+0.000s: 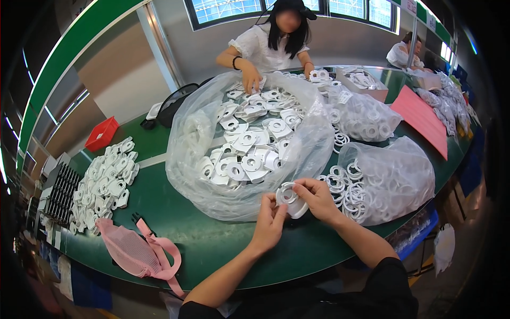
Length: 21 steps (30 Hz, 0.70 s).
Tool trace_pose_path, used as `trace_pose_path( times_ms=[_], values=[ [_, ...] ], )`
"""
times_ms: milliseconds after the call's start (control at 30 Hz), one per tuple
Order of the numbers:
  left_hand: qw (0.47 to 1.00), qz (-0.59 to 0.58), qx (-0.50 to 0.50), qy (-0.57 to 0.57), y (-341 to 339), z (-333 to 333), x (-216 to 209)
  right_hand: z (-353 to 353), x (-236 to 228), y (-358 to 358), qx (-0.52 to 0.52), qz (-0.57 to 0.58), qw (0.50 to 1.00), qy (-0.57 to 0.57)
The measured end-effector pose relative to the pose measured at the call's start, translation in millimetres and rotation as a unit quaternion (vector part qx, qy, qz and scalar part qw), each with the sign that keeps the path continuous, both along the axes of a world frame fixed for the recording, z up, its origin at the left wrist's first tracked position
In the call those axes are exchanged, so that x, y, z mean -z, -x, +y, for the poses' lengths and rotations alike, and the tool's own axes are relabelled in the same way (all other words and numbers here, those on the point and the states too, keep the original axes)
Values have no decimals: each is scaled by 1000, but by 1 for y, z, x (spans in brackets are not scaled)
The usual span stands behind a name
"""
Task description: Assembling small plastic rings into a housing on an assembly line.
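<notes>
Between my two hands, near the table's front edge, is a white plastic part (297, 209) with a round hole and a raised ring about it. My left hand (269, 222) pinches its left side with thumb and fingers. On the upper right, my right hand (317, 198) closes on the same part, thumb and fingertips by the ring. Whether the ring is a separate piece, I cannot tell. Just beyond my hands, a large clear plastic bag (187, 178) lies wide open, full of similar white parts (247, 139). Loose white rings (355, 204) spill from another clear bag (411, 178) at the right.
A pink mesh bag (127, 247) with a strap lies front left. Behind it are piled white parts (103, 183), black stacked trays (59, 191) and a red bin (102, 134). Across the green table (223, 239), a person (268, 45) reaches into the large bag. A pink sheet (422, 119) lies far right.
</notes>
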<state>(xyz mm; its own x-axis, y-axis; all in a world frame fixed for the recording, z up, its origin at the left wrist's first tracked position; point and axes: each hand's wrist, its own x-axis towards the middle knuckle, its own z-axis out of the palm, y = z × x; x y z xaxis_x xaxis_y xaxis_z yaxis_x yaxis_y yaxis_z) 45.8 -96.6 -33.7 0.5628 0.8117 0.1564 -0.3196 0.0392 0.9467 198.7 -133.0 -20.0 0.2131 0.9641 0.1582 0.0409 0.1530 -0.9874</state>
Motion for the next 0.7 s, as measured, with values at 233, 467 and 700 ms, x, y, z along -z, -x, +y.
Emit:
trace_pose_path(
  times_ms=[233,467,700],
  values=[
    [997,42,47,-51,10,14,12,-1,-7,-3,-71,-111,991,-21],
    [972,156,12,-175,9,13,-4,2,3,-9,-111,-158,980,-37],
    [915,269,-84,-288,12,19,11,-3,2,5,-25,-242,970,5]
  ],
)
